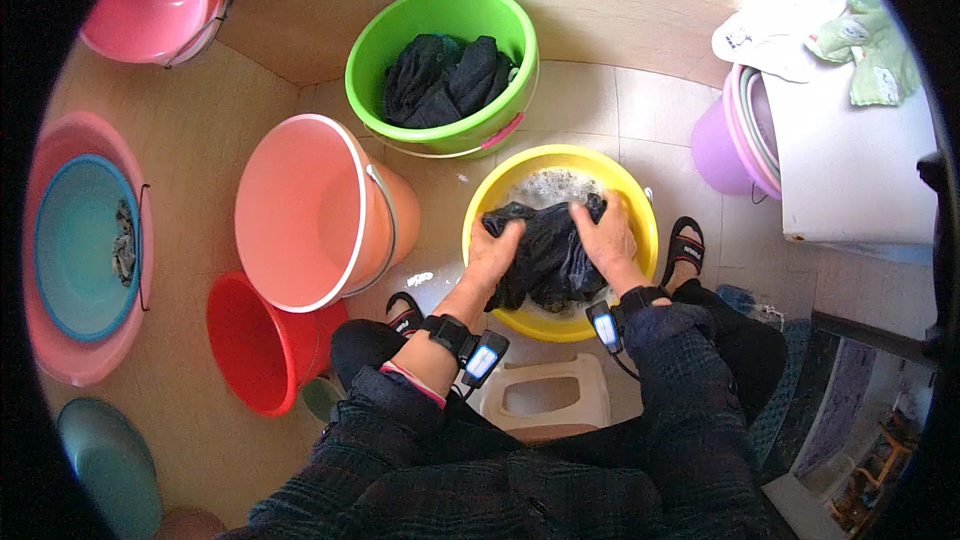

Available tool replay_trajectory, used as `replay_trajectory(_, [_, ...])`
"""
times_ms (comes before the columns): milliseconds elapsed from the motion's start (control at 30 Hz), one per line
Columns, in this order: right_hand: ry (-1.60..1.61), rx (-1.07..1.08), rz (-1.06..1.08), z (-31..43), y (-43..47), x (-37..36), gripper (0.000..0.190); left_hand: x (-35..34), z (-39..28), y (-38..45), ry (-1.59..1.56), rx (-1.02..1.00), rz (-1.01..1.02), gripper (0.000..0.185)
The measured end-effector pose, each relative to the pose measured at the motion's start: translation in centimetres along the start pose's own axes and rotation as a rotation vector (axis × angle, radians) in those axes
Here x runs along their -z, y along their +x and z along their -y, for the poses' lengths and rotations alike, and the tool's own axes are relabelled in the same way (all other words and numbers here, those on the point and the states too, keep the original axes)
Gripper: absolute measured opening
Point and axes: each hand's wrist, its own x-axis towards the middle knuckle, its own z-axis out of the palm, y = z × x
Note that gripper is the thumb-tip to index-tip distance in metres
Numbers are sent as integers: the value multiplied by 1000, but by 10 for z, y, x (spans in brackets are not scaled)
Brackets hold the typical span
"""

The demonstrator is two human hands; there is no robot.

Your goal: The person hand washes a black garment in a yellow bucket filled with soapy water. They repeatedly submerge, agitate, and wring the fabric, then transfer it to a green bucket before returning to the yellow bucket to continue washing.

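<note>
In front of me a yellow plastic basin (475, 202) holds foamy, soapy water. My left hand (495, 247) grips the left side of a wet black cloth garment (551, 251), thumb on top. The garment's right side is held by my right hand (607, 232), close to the basin's right wall. The cloth spreads between both hands over the suds, its lower part reaching the near side of the basin. Parts of my fingers are hidden by the cloth.
Beyond stands a green bucket (517, 109) with dark clothes (450, 82). A peach bucket (300, 210) and a red bucket (251, 345) are at left. A white plastic stool (592, 390) stands near me. At right are purple buckets (720, 142) beside a white surface (855, 165).
</note>
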Motion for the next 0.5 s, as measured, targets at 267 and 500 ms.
replay_trajectory(267, [-122,2,163,-7,-6,-32,58,-18,50,32,212,171,179,101])
replay_trajectory(500, [12,836,245,20,-64,-17,34,-2,9,22,-698,501,401,49])
